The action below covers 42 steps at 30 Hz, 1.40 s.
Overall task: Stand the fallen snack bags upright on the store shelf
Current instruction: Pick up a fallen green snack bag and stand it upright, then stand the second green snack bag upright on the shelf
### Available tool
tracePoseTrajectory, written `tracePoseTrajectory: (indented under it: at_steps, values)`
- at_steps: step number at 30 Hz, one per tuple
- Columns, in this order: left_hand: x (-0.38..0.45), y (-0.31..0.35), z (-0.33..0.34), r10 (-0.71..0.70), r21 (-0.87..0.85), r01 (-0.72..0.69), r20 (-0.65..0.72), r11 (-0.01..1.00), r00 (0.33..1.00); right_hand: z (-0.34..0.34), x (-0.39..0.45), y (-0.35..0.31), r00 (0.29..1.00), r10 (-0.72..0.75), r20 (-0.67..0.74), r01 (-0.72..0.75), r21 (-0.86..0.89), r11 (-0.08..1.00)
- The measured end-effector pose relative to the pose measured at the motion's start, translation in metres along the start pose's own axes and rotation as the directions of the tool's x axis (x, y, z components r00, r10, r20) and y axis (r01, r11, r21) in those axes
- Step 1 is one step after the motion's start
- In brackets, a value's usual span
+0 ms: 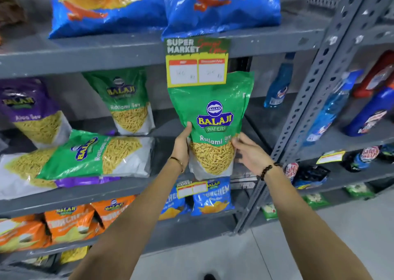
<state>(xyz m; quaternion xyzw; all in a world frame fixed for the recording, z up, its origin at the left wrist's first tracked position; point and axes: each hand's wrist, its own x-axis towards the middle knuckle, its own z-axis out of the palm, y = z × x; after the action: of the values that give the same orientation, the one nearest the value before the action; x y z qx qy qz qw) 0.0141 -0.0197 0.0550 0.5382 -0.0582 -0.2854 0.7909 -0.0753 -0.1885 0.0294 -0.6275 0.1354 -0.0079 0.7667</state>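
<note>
1. Now both hands hold one green bag [214, 117] upright at the right part of the middle shelf [136, 187]; its bottom edge sits at about the shelf's front lip, and whether it rests there or hangs just above, I cannot tell.
2. Left hand [181, 145] clamps the bag's left edge with the thumb on the front face; right hand [248, 151] presses its fingertips against the right edge, palm turned inward. Both grips close on the bag at its waist, where the green print meets the clear window.
3. Above the grip, the film looks thin, glossy and crinkled, so that half is probably soft and would fold if pinched alone. The top edge reaches behind the price tag [197, 63].
4. Below the grip, the sev fills the pouch, so the weight likely sits low; it seems light but brittle inside, and squeezing hard could crush it.
5. Glossy film may slip, so a hold on both side seams seems safest.
6. Left of the grip, two more bags [93, 154] lie flat in a pile; behind them, a green one [125, 100] and a purple one [32, 113] stand.
</note>
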Motion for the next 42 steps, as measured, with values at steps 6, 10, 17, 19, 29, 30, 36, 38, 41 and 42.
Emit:
tracePoseTrajectory:
  at_steps: [6,10,17,19,29,30,36,38,41,42]
  values:
    - [0.058,0.019,0.015,-0.006,0.086,0.007,-0.011,0.996,1.0,-0.02,0.07,-0.008,0.989,-0.054,-0.136,0.07,0.114,0.991]
    - [0.078,0.019,0.011,-0.037,0.062,0.04,-0.052,0.997,0.998,-0.026,0.108,-0.01,0.978,-0.05,-0.2,0.085,0.167,0.982]
    - [0.088,0.012,0.009,-0.041,0.041,0.044,-0.089,0.998,0.995,-0.024,0.12,-0.012,0.96,-0.05,-0.275,0.103,0.184,0.978]
    - [0.087,0.008,0.007,-0.053,0.07,0.057,-0.064,0.996,0.997,-0.022,0.116,-0.012,0.952,-0.042,-0.304,0.109,0.207,0.972]
    - [-0.023,-0.023,-0.052,-0.293,-0.21,0.238,-0.292,0.948,0.911,0.043,0.068,0.027,0.589,0.174,-0.789,0.217,0.362,0.906]
    - [-0.036,-0.025,-0.063,-0.338,-0.265,0.258,-0.329,0.929,0.882,0.059,0.061,0.034,0.556,0.192,-0.808,0.22,0.366,0.904]
    - [-0.06,-0.015,-0.136,-0.353,-0.389,0.147,-0.533,0.909,0.769,0.162,0.053,0.045,0.702,0.074,-0.708,0.112,0.213,0.971]
    - [-0.058,-0.008,-0.149,-0.346,-0.4,0.135,-0.52,0.906,0.781,0.186,0.063,0.038,0.817,-0.024,-0.576,0.046,0.024,0.999]
    - [-0.055,-0.001,-0.157,-0.358,-0.43,0.12,-0.53,0.895,0.769,0.213,0.082,0.024,0.934,-0.112,-0.34,-0.008,-0.333,0.943]
    - [-0.053,0.0,-0.158,-0.354,-0.428,0.109,-0.549,0.897,0.757,0.221,0.088,0.018,0.957,-0.119,-0.266,-0.009,-0.436,0.9]
